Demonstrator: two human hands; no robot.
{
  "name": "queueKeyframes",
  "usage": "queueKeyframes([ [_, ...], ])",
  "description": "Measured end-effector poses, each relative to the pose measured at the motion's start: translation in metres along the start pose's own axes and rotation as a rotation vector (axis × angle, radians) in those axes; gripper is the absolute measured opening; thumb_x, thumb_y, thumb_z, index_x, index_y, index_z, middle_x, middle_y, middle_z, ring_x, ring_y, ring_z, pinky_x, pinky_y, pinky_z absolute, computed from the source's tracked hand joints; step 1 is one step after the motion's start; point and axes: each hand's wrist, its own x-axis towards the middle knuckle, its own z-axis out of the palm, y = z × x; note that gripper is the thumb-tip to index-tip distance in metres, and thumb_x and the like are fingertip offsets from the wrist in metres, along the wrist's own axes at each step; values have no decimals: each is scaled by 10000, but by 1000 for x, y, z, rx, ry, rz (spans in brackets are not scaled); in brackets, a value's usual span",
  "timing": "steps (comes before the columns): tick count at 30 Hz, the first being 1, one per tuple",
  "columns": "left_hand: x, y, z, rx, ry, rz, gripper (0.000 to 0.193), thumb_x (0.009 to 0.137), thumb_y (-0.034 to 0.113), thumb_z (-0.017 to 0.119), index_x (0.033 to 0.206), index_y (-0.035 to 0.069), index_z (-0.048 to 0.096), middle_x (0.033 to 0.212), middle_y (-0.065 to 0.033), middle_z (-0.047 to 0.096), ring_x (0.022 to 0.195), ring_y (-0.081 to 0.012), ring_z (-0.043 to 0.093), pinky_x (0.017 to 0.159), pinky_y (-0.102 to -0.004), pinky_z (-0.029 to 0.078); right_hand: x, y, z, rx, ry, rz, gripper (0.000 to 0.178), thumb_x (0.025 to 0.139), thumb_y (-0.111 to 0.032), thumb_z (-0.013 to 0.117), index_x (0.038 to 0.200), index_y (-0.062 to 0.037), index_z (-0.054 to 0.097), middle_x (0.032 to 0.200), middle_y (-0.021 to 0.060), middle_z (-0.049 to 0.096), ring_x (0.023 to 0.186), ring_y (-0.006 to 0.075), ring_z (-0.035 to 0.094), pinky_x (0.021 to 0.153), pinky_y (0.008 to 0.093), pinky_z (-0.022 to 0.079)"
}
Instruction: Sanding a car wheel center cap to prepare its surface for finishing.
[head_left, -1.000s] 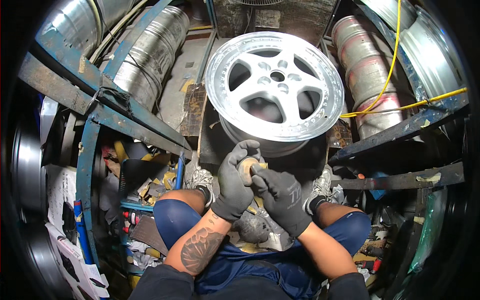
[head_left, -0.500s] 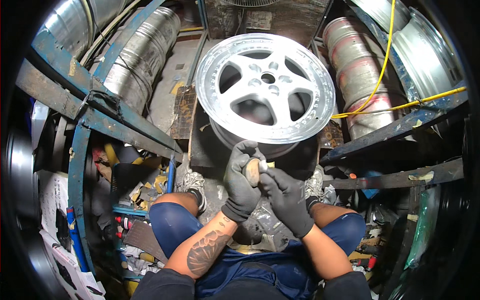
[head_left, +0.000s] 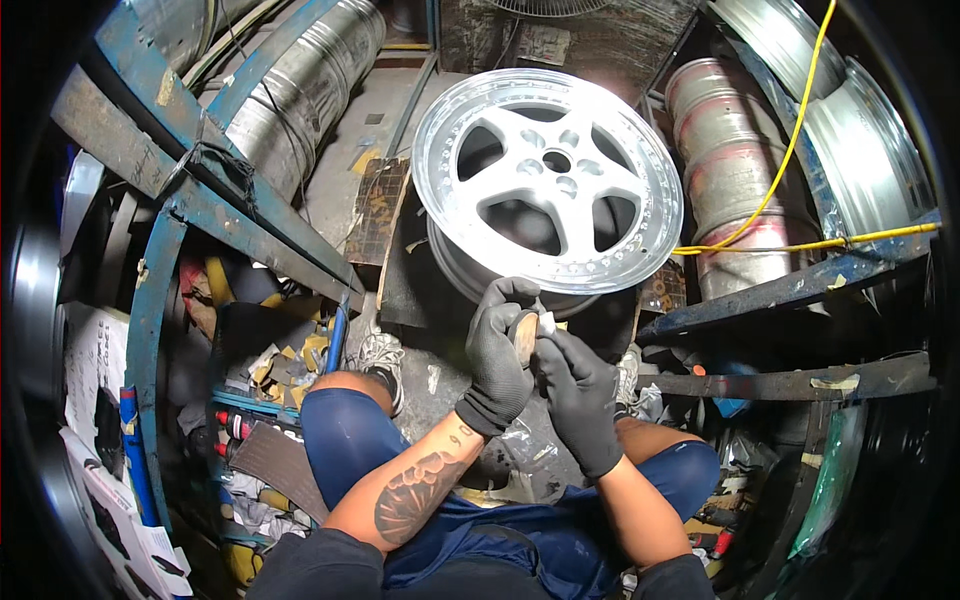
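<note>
Both my hands wear dark grey work gloves and meet in front of the wheel's near rim. My left hand [head_left: 500,360] is closed around a small tan, rounded piece [head_left: 526,340], whose exact kind I cannot make out. A small white bit [head_left: 546,324] shows beside it, at the fingertips of my right hand [head_left: 580,395]. Those right fingers are pinched together against it. Just beyond the hands, a silver five-spoke wheel rim [head_left: 548,248] lies face up, tilted a little, on a dark stand [head_left: 405,290].
Blue metal rack bars [head_left: 262,240] run along the left, with a bin of yellow and grey scraps [head_left: 290,365] below. Stacked rims [head_left: 735,170] stand at the right, crossed by a yellow cable [head_left: 775,180]. Far back is a fan guard [head_left: 545,5].
My view has swung slightly, so the wheel and racks sit a little differently in the picture. Both hands stay together at the tan piece, and the white bit shows a little more clearly.
</note>
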Motion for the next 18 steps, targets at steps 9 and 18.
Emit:
queueKeyframes([
  [9, 3, 14, -3, 200, -6, -81, 310, 938, 69, 401, 1205, 33, 556, 905, -15, 561, 738, -69, 574, 636, -181, 493, 5, -5, -4, -342, -101, -102, 193, 938, -78, 651, 1091, 31, 698, 887, 215, 705, 756, 281, 708, 685, 357, 524],
  [18, 1, 29, -7, 148, -18, -280, 346, 924, 89, 400, 1232, 24, 545, 865, -31, 582, 757, -112, 597, 671, -253, 534, -9, -5, -5, -450, -149, -394, 426, 740, -35, 642, 1146, -134, 722, 770, 116, 666, 644, 329, 626, 597, 450, 485],
])
